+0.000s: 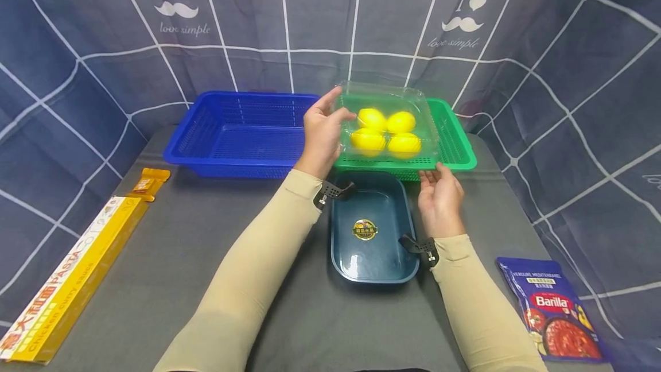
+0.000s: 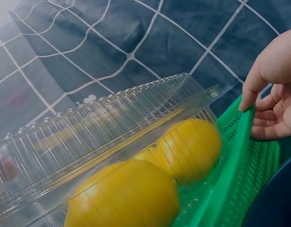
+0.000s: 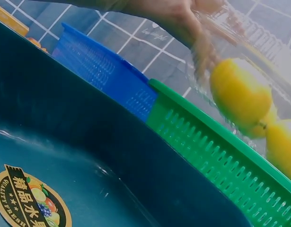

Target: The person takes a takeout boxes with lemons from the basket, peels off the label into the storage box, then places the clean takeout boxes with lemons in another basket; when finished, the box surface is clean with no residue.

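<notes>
My left hand (image 1: 322, 134) grips the left side of a clear plastic clamshell box (image 1: 384, 93). Several yellow lemons (image 1: 404, 143) show inside the box, which overlaps the green basket (image 1: 457, 136) in the head view. In the left wrist view, the box's ribbed side (image 2: 112, 118) tilts over that basket. My right hand (image 1: 440, 200) is at the basket's front rim, and its fingers (image 2: 254, 90) pinch the rim in the left wrist view. Nearest to both wrists lies a dark teal tray (image 1: 374, 260) with a round fruit sticker (image 1: 365, 229).
A blue basket (image 1: 242, 161) stands left of the green one. Along the left lie a long yellow pasta box (image 1: 77, 280) and a small orange packet (image 1: 150, 183). A blue Barilla sauce pouch (image 1: 551, 309) is at the front right. Checked cloth (image 1: 320, 22) hangs behind and at both sides.
</notes>
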`<move>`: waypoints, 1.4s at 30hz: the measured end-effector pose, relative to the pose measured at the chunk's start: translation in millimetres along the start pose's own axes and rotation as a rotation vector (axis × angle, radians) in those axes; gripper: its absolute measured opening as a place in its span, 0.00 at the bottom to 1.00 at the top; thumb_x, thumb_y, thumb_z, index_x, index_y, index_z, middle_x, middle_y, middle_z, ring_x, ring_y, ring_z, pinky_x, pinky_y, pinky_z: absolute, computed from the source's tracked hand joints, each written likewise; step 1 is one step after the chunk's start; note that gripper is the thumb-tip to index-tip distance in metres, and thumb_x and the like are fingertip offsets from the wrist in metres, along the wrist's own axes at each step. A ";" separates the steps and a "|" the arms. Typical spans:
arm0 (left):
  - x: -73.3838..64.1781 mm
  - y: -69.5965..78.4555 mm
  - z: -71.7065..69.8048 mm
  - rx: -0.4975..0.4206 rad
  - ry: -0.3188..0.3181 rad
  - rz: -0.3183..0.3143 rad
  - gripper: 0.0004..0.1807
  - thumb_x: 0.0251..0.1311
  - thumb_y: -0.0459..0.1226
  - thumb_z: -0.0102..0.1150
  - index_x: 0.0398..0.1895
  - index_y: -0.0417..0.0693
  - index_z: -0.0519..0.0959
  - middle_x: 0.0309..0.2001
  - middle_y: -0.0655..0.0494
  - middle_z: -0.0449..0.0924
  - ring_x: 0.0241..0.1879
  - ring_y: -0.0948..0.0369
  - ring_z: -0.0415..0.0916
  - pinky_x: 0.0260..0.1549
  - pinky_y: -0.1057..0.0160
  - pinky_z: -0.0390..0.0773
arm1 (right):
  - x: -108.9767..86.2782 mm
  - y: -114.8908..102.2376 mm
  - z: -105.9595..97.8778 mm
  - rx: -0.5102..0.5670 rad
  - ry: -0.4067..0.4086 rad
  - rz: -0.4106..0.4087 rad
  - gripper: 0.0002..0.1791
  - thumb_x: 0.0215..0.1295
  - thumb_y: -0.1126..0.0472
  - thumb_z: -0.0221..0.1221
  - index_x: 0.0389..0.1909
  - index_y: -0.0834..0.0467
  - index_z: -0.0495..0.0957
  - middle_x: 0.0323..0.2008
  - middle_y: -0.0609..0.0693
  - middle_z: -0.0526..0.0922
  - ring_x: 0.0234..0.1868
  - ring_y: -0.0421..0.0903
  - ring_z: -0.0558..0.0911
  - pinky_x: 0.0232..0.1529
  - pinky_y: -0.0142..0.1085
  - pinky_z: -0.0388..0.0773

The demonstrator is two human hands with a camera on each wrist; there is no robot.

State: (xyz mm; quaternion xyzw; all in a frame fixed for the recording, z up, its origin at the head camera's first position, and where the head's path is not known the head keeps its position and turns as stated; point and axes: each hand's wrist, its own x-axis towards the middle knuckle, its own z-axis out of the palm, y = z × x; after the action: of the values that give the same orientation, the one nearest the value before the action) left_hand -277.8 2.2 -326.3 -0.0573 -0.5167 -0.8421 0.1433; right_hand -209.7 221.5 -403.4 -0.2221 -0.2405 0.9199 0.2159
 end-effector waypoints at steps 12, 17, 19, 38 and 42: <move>4.3 -23.3 9.8 0.089 0.032 -0.049 0.34 0.50 0.18 0.64 0.65 0.43 0.82 0.68 0.65 0.77 0.75 0.66 0.59 0.18 0.72 0.65 | 2.1 1.7 -1.3 -0.002 0.006 0.003 0.07 0.78 0.71 0.56 0.49 0.71 0.72 0.41 0.60 0.69 0.39 0.51 0.72 0.51 0.39 0.82; 6.9 -30.8 10.6 0.127 0.043 -0.066 0.35 0.50 0.19 0.65 0.65 0.46 0.83 0.69 0.65 0.75 0.76 0.63 0.59 0.19 0.72 0.69 | 1.1 0.6 -0.4 0.000 0.009 0.002 0.05 0.77 0.71 0.57 0.46 0.71 0.74 0.40 0.60 0.70 0.39 0.51 0.73 0.52 0.40 0.82; 7.9 -33.2 9.8 0.134 0.050 -0.067 0.35 0.49 0.19 0.65 0.65 0.45 0.83 0.70 0.63 0.75 0.76 0.61 0.59 0.25 0.71 0.76 | 1.4 0.6 -0.3 -0.001 0.009 0.006 0.04 0.77 0.71 0.57 0.45 0.70 0.73 0.39 0.59 0.70 0.39 0.51 0.73 0.50 0.39 0.82; 15.1 -53.0 6.9 0.166 0.113 -0.101 0.36 0.48 0.18 0.64 0.65 0.44 0.82 0.75 0.53 0.69 0.77 0.54 0.57 0.21 0.71 0.72 | 1.7 -0.5 -1.2 0.002 0.013 -0.004 0.04 0.77 0.71 0.58 0.44 0.70 0.76 0.40 0.60 0.72 0.39 0.51 0.74 0.53 0.40 0.82; 16.5 -54.8 8.4 0.201 0.107 -0.111 0.36 0.49 0.19 0.64 0.66 0.45 0.82 0.75 0.54 0.69 0.78 0.56 0.56 0.20 0.73 0.71 | 2.2 -1.0 -1.1 -0.008 0.018 -0.007 0.04 0.77 0.71 0.59 0.43 0.70 0.76 0.40 0.59 0.71 0.39 0.50 0.74 0.52 0.40 0.82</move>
State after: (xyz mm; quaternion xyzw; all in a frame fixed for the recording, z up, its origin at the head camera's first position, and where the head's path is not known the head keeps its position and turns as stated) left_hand -310.4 29.9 -365.2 0.0310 -0.5924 -0.7947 0.1289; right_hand -210.6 223.8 -404.4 -0.2303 -0.2428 0.9162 0.2204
